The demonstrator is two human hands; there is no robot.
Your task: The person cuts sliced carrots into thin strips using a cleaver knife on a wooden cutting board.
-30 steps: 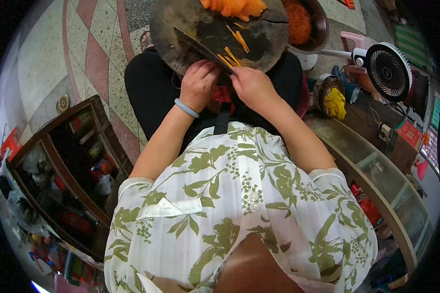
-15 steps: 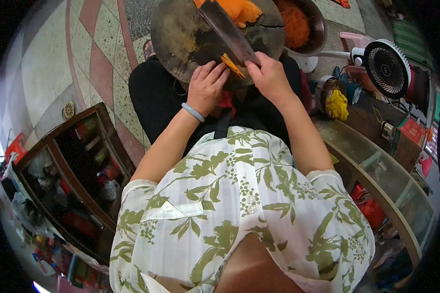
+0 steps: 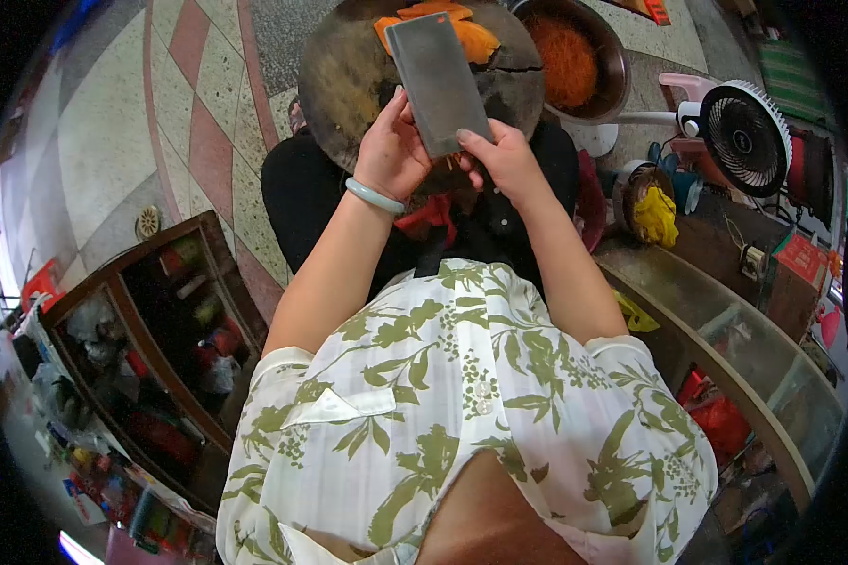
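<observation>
A broad blade [image 3: 438,87] points away from the body over a round chopping board [image 3: 341,89] — long axis tipped slightly left, flat face up.

The right hand [image 3: 509,162] grips its near end, thumb on the face; the left hand [image 3: 393,153] cups beside its left edge — whether those fingers grip anything cannot be told. Orange slices [image 3: 479,43] lie partly behind the far end; a bowl [image 3: 616,92] of orange shreds [image 3: 563,64] crowds the board's right rim, while worn wood stretches to the left rim.
</observation>
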